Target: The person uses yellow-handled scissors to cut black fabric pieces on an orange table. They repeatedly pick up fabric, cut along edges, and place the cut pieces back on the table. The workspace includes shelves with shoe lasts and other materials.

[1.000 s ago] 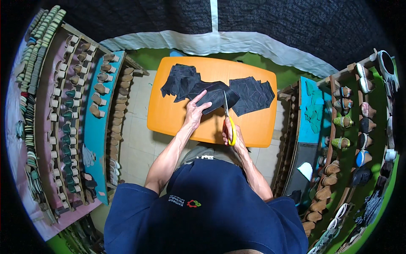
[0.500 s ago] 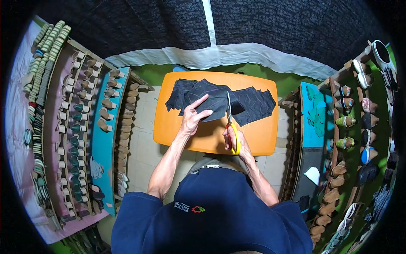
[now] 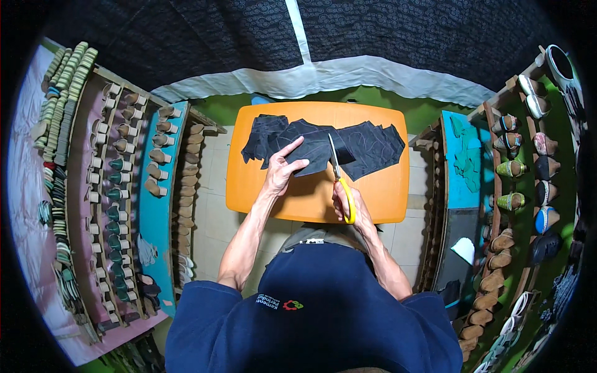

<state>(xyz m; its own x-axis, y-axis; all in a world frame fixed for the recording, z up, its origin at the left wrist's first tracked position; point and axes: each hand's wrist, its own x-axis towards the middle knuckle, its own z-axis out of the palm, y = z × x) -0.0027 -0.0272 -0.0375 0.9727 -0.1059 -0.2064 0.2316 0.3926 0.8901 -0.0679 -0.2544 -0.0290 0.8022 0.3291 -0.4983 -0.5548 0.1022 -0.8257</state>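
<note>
Black cloth [image 3: 309, 144]: we have it over the middle of the table, faint curved lines drawn on its upper face, its near edge toward us.
Left hand [image 3: 281, 174]: holding the cloth by its near left part; our thumb and forefinger lie spread on top, the other fingers hidden.
Right hand [image 3: 359, 210]: wrapped about the handles of the scissors, fingers in the loops as far as we can see.
Scissors [image 3: 337, 171]: yellow handles toward us, blades pointing away at the cloth's right part; how wide they stand we cannot tell.
Left pile [image 3: 256, 146]: dark, jagged-edged pieces, partly under the cloth we hold.
Right pile [image 3: 387, 149]: more dark pieces with drawn lines, just beside the blades.
Table [image 3: 249, 193]: orange, round-cornered, right in front of us.
Left racks: rows of shoe forms, some green [image 3: 117, 214], on our left.
Right side: green cut pieces [image 3: 466, 163] on a turquoise board [image 3: 457, 194].
Beyond: a dark patterned curtain [image 3: 385, 37] with a pale lower border [image 3: 398, 78].
</note>
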